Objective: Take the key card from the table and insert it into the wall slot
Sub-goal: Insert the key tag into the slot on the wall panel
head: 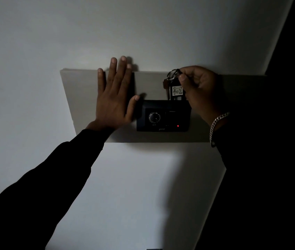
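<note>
The key card [177,92] is a dark tag with a white label reading 402, hanging from a metal ring with a small key beside it. My right hand [199,91] pinches it at the top and holds it upright, its lower end at the top edge of the dark wall slot unit [162,116]. That unit has a round dial and a small red light. My left hand [114,94] lies flat on the wall, fingers spread, its thumb touching the unit's upper left corner.
The unit sits on a grey wall panel [74,98] set against a white wall. A dark door frame or edge [290,51] runs down the right side. The room is dim.
</note>
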